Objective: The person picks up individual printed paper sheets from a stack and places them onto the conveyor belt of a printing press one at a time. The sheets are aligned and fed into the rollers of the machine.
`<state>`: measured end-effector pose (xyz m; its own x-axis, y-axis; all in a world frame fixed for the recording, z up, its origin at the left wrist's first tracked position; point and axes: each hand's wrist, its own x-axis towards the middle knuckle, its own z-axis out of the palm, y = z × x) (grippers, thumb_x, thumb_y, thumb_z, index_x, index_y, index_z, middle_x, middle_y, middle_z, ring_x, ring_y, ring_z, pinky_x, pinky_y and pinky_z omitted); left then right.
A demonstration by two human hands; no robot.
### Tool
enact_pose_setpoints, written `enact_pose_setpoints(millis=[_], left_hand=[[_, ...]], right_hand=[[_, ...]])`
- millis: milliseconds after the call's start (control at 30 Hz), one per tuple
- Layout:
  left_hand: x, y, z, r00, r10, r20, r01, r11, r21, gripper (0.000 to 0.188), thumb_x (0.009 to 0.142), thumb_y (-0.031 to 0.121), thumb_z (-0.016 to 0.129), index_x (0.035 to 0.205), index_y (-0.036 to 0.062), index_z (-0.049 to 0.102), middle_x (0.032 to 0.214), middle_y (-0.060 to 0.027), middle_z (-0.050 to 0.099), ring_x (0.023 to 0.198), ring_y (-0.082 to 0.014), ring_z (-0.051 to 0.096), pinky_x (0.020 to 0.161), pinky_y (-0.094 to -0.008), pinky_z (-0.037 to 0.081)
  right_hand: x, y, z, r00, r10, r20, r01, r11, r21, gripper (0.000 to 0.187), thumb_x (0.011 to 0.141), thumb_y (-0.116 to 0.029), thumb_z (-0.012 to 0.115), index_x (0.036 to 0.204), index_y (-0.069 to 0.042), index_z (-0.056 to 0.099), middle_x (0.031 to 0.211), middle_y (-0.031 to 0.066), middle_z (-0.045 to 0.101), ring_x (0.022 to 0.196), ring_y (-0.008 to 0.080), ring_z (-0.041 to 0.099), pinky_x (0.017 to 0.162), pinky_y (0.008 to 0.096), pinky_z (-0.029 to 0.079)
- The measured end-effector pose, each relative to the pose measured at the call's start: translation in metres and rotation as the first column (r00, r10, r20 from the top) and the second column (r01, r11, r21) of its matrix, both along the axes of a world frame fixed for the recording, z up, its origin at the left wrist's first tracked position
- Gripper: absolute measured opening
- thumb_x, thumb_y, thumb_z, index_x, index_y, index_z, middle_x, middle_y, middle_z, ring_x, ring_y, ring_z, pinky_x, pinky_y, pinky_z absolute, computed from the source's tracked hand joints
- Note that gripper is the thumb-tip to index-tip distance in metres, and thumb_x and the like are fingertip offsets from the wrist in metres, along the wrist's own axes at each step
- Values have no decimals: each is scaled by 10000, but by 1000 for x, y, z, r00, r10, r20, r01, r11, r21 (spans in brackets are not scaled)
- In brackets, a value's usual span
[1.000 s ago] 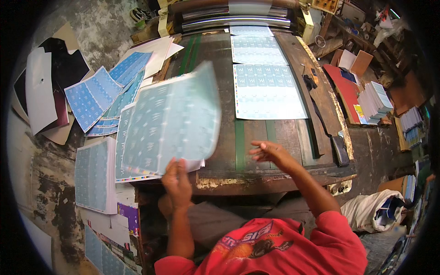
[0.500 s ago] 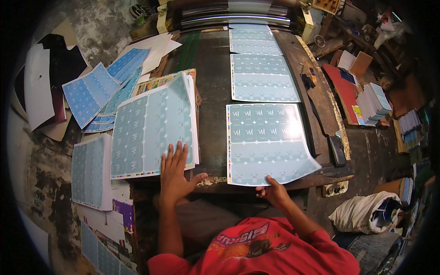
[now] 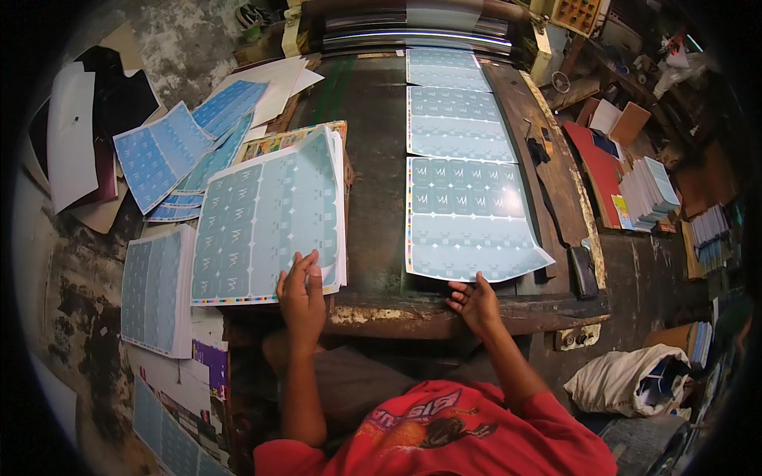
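Three blue-green printed sheets [image 3: 459, 119] lie in a row down the table [image 3: 373, 182] from the rollers [image 3: 417, 38]. Your right hand [image 3: 479, 309] meets the near edge of the closest sheet [image 3: 468, 226], fingers curled; whether they pinch it, I cannot tell. Your left hand [image 3: 303, 297] bends loosely at the stack's [image 3: 262, 206] near edge, its hold unclear too.

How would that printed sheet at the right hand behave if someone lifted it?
The printed sheet is probably floppy, since its near right corner bends. It looks thin, so it is likely light for its size. The glossy highlight on it suggests it may be somewhat slippery.
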<state>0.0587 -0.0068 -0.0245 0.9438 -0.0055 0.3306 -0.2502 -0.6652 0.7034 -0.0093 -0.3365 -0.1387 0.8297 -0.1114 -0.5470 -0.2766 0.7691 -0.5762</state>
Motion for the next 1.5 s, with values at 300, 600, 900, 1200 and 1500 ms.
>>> enact_pose_setpoints(millis=[300,600,900,1200,1500], left_hand=[[-6,4,4,997,-70,27,66,991,120,315,949,330,616,1143,84,644,1330,-104,612,1367,-335,435,1140,-497,204],[-4,1,4,995,-102,8,102,995,-5,296,976,286,589,1180,90,675,1318,-110,619,1355,-318,455,1149,-483,229],[-5,24,20,972,236,-16,-169,647,-743,368,982,296,610,1148,-29,655,1161,-119,661,1076,-158,580,971,-301,433],[-50,-29,32,779,-627,-6,620,769,153,413,707,127,742,1094,270,735,1207,64,687,1371,-318,443,1162,-624,63],[-10,0,29,946,-322,-31,287,790,542,972,725,568,748,1490,101,373,1595,-143,245,1477,-395,167,1178,-565,122]], right_hand=[[1,38,87,996,21,89,-23,1000,16,781,977,-517,449,1538,-84,122,1417,210,445,1192,310,530,967,482,461],[-55,80,291,-129,569,812,-564,631,-533,805,934,-570,490,1498,-40,268,1458,251,402,1278,369,469,1008,494,432],[-62,61,281,-167,635,754,-479,617,-625,779,899,-543,580,1441,-16,394,1420,270,438,1266,391,477,993,468,452],[-45,16,131,851,494,177,-441,856,-271,630,889,-335,683,1335,51,461,1004,156,660,861,184,651,778,323,552],[-103,14,0,965,244,-101,-244,970,9,371,955,-338,599,1100,-1,544,737,113,621,596,193,589,679,407,541]])
